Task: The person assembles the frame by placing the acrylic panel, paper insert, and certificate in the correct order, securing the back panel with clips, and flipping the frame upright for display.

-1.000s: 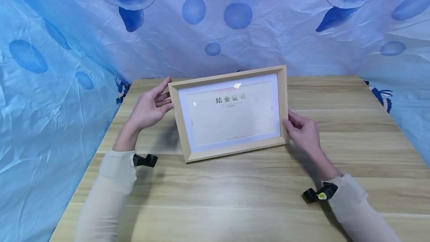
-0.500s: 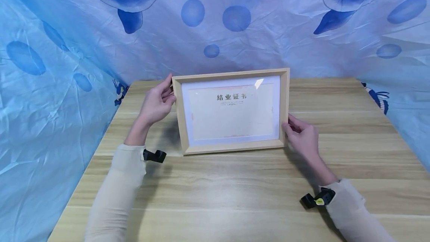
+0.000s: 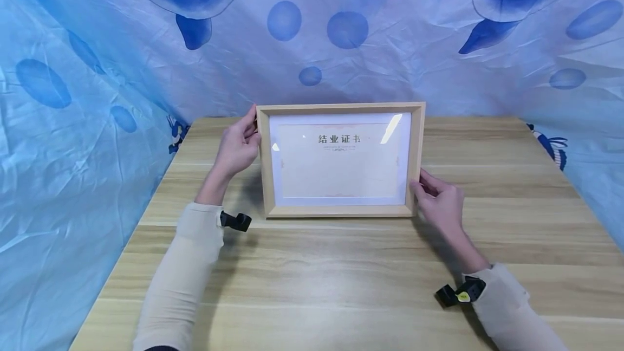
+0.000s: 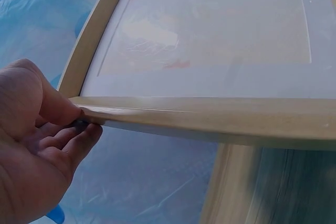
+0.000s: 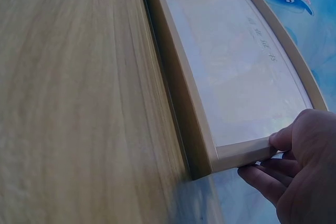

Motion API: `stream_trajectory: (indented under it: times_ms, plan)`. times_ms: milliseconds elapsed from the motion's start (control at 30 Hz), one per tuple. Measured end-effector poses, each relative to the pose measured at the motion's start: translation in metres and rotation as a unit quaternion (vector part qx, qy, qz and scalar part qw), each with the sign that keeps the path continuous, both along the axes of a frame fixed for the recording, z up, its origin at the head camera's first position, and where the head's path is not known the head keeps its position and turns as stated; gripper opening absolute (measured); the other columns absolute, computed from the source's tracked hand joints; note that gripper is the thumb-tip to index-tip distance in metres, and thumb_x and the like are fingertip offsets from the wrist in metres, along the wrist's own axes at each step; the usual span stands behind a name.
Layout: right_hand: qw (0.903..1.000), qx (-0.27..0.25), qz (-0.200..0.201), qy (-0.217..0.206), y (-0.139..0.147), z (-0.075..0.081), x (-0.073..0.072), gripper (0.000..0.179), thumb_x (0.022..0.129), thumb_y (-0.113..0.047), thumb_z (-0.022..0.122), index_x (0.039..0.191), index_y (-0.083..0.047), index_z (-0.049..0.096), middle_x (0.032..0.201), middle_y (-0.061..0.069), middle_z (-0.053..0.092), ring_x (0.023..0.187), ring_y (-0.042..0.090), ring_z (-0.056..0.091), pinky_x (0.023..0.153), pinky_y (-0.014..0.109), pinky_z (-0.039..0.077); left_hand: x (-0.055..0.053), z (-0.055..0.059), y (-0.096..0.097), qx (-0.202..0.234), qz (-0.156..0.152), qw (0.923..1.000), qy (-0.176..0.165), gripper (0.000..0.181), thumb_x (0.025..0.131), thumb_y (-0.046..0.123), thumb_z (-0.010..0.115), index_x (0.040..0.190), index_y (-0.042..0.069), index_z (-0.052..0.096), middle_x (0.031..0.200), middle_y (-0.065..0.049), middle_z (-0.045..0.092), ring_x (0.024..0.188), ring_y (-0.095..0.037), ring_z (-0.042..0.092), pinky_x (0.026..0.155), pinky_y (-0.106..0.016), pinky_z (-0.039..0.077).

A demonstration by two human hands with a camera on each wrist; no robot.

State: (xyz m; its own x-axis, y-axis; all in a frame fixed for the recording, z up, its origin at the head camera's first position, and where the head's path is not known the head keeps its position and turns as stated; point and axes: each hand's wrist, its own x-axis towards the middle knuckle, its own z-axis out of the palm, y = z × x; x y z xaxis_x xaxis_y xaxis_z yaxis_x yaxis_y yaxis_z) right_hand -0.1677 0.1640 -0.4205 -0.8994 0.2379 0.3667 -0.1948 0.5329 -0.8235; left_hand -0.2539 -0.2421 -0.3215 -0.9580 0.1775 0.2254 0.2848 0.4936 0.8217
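Observation:
A light wooden picture frame (image 3: pixel 341 212) with a white mat stands near the middle of the table, leaning back a little. Inside it is a pale certificate (image 3: pixel 339 172) with dark printed characters along its top, and bright reflections cross the glass. My left hand (image 3: pixel 238 148) pinches the frame's left side near the upper corner; in the left wrist view the thumb lies on the front edge and the fingers go behind. Lower down on the opposite side, my right hand (image 3: pixel 441 202) grips the frame between thumb and fingers. The right wrist view shows the frame's bottom edge at the tabletop.
The wood-grain table (image 3: pixel 312 280) spreads around the frame on all sides. Behind it hangs a blue cloth (image 3: pixel 380 75) printed with whales and bubbles, which also covers the left and right sides. A small black camera (image 3: pixel 236 221) sits on the left wrist.
The picture frame has turned from a slant to level, its left side moving away from me and slightly right. My left hand moved with it; the right hand stayed nearly in place.

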Motion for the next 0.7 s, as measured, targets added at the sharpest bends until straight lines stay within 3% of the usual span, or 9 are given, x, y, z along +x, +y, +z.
stream_trajectory:
  times_ms: [367,700]
  plan:
    - [0.9996,-0.006,-0.019,-0.019,-0.002,0.001,-0.017,0.031,0.086,-0.009,0.069,0.116,0.002,0.067,0.105,0.021,0.068,0.071,-0.020,0.055,0.062,0.006,0.048,-0.012,-0.001,0.004,-0.005,0.021,0.9996,0.017,0.062,0.094,-0.002,0.044,0.151,0.011,0.024,0.148,-0.015,0.039,0.132,-0.023,0.043,0.101,-0.031,0.043]
    - [0.9993,0.005,-0.022,-0.031,0.002,-0.001,-0.040,0.033,0.088,-0.013,0.068,0.118,0.000,0.066,0.106,0.019,0.068,0.073,-0.020,0.054,0.062,0.005,0.047,-0.029,-0.004,0.007,0.011,0.017,0.9998,0.004,0.063,0.094,-0.002,0.043,0.152,0.013,0.022,0.149,-0.014,0.038,0.134,-0.021,0.042,0.102,-0.030,0.042]
